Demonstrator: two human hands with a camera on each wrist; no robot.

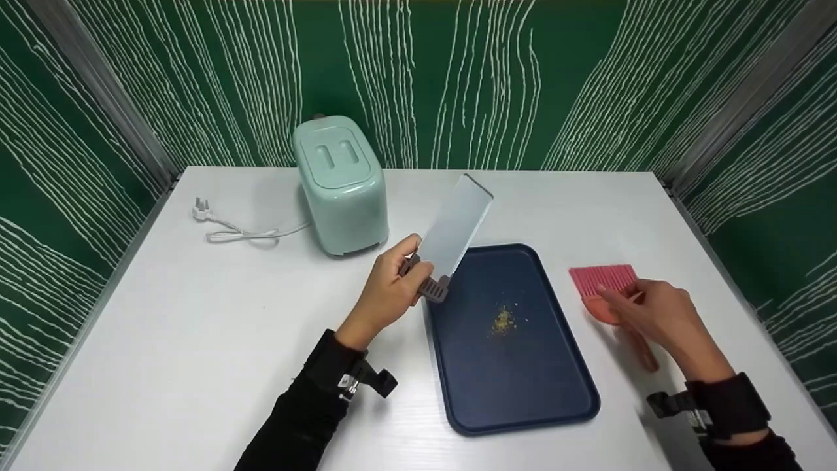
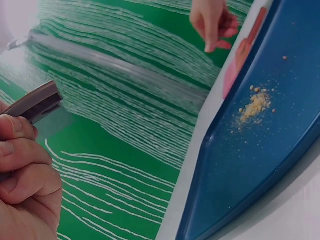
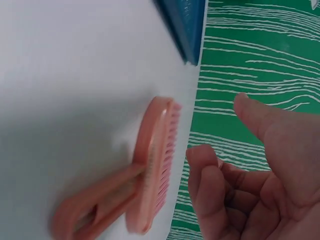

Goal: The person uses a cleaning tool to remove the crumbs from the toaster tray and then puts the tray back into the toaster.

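Observation:
My left hand grips the brown slotted handle of a flat grey scraper-like blade, raised over the upper left edge of a dark blue tray. In the left wrist view only part of that handle shows. Yellowish crumbs lie in a small heap on the tray. Right of the tray, a brush with pink bristles and an orange handle lies on the table. Above it hovers my right hand, fingers loosely bent and thumb apart. The right wrist view shows a gap between the hand and the brush.
A mint green toaster stands at the back left of the white table. Its white cord and plug lie beside it on the left. Green panels with white wavy lines enclose the back and sides.

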